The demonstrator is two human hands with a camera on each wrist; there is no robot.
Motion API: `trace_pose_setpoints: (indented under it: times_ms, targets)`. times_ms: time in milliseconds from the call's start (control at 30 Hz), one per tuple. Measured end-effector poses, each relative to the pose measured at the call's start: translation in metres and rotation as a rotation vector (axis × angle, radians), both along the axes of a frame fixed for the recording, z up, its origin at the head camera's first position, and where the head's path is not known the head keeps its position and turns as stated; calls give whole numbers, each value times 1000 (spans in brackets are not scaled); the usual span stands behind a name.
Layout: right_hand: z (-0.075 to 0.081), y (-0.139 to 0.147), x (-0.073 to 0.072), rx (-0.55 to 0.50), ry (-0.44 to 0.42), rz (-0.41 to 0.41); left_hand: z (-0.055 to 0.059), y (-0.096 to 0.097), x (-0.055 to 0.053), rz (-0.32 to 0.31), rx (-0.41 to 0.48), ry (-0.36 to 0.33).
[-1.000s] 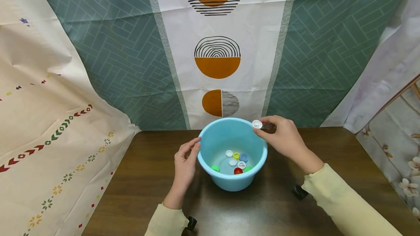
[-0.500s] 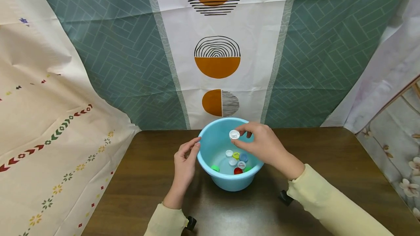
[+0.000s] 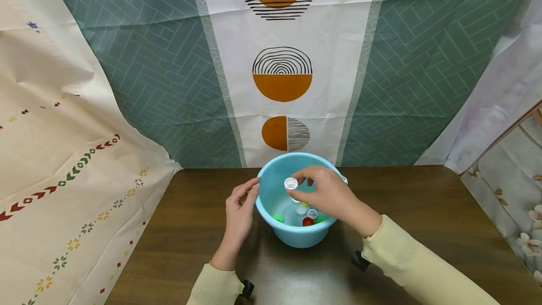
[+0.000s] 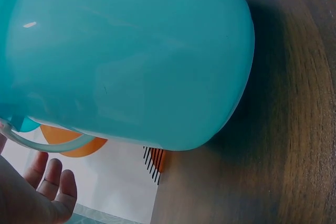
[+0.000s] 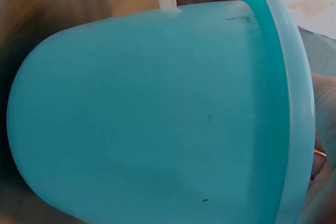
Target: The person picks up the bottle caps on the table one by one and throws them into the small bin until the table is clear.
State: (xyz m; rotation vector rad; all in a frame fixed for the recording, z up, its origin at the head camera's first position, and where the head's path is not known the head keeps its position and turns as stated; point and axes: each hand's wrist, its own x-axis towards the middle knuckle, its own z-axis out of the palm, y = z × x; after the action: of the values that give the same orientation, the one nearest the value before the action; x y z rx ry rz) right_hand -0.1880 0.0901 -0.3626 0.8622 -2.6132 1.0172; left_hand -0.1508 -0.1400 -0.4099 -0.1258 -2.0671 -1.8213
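A light blue plastic bucket (image 3: 298,240) stands upright on the table. At its left rim my left hand (image 3: 239,211) grips the edge with thumb and index finger; in the left wrist view my left hand (image 4: 37,192) shows its other fingers loosely bent below the bucket's handle (image 4: 47,145). Over the bucket's opening, my right hand (image 3: 328,194) pinches a white bottle cap (image 3: 290,183) between thumb and fingers. On the bucket floor lie several caps, among them a red cap (image 3: 307,221), a green cap (image 3: 278,218) and a white cap (image 3: 312,213). The right hand covers others.
The dark wooden table (image 3: 186,229) extends on both sides of the bucket. Behind it hangs a green and white patterned cloth (image 3: 203,140). A cream embroidered cloth (image 3: 106,192) borders the left side, and a floral cloth (image 3: 521,201) the right.
My right hand has carried the white bottle cap leftward and down, from the bucket's right rim to above its inside. The left hand stays at the left rim.
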Motion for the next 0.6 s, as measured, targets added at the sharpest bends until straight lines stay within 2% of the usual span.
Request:
trace_pose_setpoints:
  times_ms: [600]
  targets:
    - [-1,-6,3,7,42,79,1,0,-1,-8,-3,5]
